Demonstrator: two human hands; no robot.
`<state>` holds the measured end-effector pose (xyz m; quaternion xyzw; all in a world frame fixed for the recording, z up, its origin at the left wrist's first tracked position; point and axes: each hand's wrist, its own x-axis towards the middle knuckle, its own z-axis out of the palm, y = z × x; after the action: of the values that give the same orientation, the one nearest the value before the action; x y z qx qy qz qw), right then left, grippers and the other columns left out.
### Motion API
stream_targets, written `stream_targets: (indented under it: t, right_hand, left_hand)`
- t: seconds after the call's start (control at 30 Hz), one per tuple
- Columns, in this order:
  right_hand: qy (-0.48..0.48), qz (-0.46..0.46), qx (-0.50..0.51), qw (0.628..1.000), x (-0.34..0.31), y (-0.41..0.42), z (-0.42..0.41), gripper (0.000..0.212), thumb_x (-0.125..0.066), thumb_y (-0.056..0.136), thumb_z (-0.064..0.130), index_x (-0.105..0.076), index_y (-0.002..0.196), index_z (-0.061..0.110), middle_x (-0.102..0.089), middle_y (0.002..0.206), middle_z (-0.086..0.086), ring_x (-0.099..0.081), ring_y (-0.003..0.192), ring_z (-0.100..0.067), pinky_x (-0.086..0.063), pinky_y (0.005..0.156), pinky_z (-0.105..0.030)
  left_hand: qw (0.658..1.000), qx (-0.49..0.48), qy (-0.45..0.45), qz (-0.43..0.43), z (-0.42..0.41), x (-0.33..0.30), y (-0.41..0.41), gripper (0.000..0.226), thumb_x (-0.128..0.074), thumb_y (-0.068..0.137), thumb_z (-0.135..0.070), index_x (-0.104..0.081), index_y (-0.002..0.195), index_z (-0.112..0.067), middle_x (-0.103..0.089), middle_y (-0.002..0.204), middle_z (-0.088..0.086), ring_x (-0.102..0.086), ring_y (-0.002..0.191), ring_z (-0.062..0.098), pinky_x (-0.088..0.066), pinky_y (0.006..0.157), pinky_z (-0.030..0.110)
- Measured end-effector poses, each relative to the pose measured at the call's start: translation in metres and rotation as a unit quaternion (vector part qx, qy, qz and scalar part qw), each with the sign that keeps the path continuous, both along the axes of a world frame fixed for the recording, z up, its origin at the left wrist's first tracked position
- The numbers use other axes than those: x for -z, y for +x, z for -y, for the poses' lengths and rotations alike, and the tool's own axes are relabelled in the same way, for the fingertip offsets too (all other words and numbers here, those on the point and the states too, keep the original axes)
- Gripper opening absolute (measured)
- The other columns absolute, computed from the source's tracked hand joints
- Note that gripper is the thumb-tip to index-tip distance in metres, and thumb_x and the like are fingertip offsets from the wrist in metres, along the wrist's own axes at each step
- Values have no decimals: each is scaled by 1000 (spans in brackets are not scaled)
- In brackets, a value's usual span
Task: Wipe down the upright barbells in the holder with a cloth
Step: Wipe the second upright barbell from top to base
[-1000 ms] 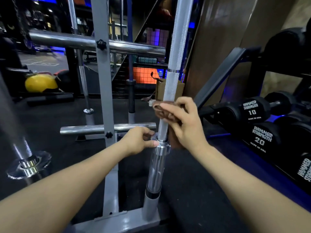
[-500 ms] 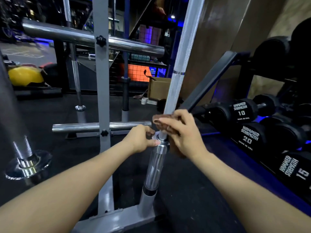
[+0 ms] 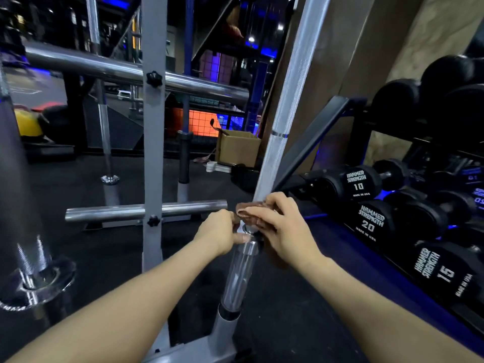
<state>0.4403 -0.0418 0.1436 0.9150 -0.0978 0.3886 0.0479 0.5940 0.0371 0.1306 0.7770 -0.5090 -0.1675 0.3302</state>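
- An upright barbell is standing just right of the frame's centre, leaning toward the upper right, its chrome sleeve sitting in a grey tube of the holder at the lower centre.
- The right hand is curling round a brown cloth and pressing it against the bar just above the collar, at mid-frame; the cloth is sitting under its fingers and thumb, wrapped partly round the shaft.
- The left hand is lying just left of the collar, fingers curled, thumb tip touching the top of the sleeve and fingertips meeting the cloth's left edge; whether it is pinching the cloth I cannot tell.
- A grey post with black knobs is rising left of centre, carrying two horizontal chrome bars.
- Black dumbbells marked 10, 20 and 15 are lying along the right edge.
- A cardboard box is resting on the floor behind the bar.
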Motion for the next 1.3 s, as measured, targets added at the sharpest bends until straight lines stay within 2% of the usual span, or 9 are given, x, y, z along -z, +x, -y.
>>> stream_targets:
  t: [0.1,0.2,0.27,0.37,0.57,0.83,1.03,1.13,1.3]
  right_hand:
    - [-32,-22,33,999,-32,-1,-5,37,-64,82,26,-58,117,39,-44,102,-1,-50,87,-27,-53,56,-44]
    - [-24,98,66,993,-80,7,-8,36,-62,84,31,-59,119,36,-42,104,-4,-51,92,-28,-53,61,-44]
    - [-40,101,89,990,-89,12,-10,34,-56,85,36,-60,118,31,-42,107,-5,-50,95,-30,-53,58,-42]
    - [-47,54,83,994,-63,10,-15,35,-48,85,40,-57,118,34,-37,107,-2,-50,94,-30,-52,53,-37]
    - [-31,-12,72,997,-21,5,-12,35,-48,83,37,-49,118,35,-35,106,-1,-50,89,-30,-50,43,-37]
    - [-76,-84,13,994,3,-10,9,38,-67,80,29,-57,117,35,-41,106,1,-43,84,-22,-39,52,-22]
    - [-77,-69,-27,994,2,-16,22,35,-67,79,31,-59,112,39,-41,106,6,-50,81,-23,-30,44,-19]
    - [-52,-80,-51,994,5,-28,35,38,-71,81,29,-55,113,41,-46,107,6,-50,83,-24,-41,42,-25]
    - [116,10,-50,992,-15,-47,60,32,-63,89,28,-60,120,30,-41,105,4,-51,95,-23,-52,75,-44]
  left_hand:
    - [1000,-4,24,10,-1,-6,-2,35,-77,76,-38,-63,95,-13,-67,101,4,-63,97,25,-51,88,38]
    - [999,0,34,21,-1,-8,-2,30,-77,77,-38,-58,88,-17,-65,99,5,-61,93,23,-49,81,33]
    - [999,0,38,23,-1,-10,-3,32,-77,77,-38,-63,91,-14,-64,95,4,-60,90,22,-48,78,32]
    - [999,-9,43,20,-2,-13,-4,41,-77,76,-38,-65,104,-11,-65,102,4,-62,96,24,-51,86,35]
    - [998,-19,55,29,0,-14,-5,33,-76,78,-38,-61,97,-15,-65,101,2,-61,94,22,-50,85,36]
    - [997,-43,60,27,0,-17,-7,34,-80,74,-31,-68,101,-15,-69,93,4,-65,93,22,-51,87,35]
    - [996,-46,51,52,-4,-21,-15,25,-78,77,-26,-72,97,-12,-71,95,9,-64,94,20,-48,86,29]
    - [998,-32,38,43,-8,-21,-19,34,-75,80,-25,-71,111,-11,-69,96,2,-55,90,7,-39,73,14]
    - [998,-48,42,-10,-7,-28,-24,37,-73,81,-18,-66,116,-6,-59,99,-5,-44,94,4,-32,62,1]
